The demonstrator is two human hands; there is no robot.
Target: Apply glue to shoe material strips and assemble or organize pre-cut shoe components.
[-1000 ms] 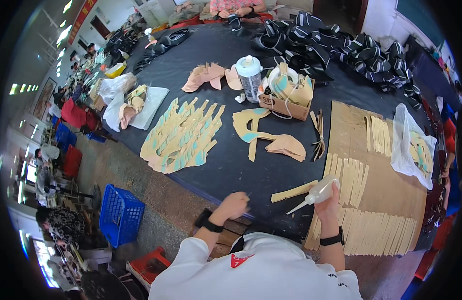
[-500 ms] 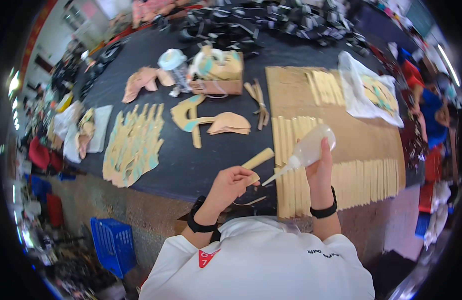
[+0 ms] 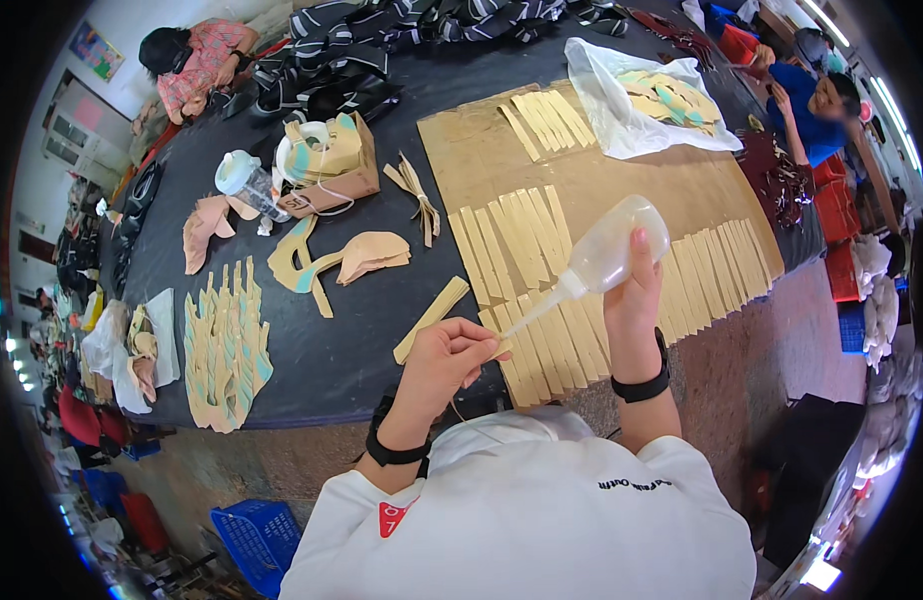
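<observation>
My right hand (image 3: 635, 305) is wrapped round a translucent squeeze bottle (image 3: 619, 240), tilted so its long thin nozzle points down to the left. The nozzle tip meets a small beige strip (image 3: 501, 347) pinched between the thumb and fingers of my left hand (image 3: 445, 360); whether liquid comes out is too small to tell. Most of that strip is hidden by the fingers. Under the bottle, rows of beige strips (image 3: 557, 340) lie side by side on a brown cardboard sheet (image 3: 622, 185). A short stack of strips (image 3: 432, 318) lies on the dark table just beyond my left hand.
Left on the table (image 3: 312, 370) lie a fan of patterned beige pieces (image 3: 227, 345) and curved cut pieces (image 3: 374, 256). Behind stand a lidded cup (image 3: 250, 184) and a filled box (image 3: 334, 185). A white plastic bag (image 3: 607, 125) holds more pieces. Two people sit across and at right.
The nozzle tip has come to the strip in my left hand, which was a little apart from it before. The whole view has turned, shifting the table contents leftward.
</observation>
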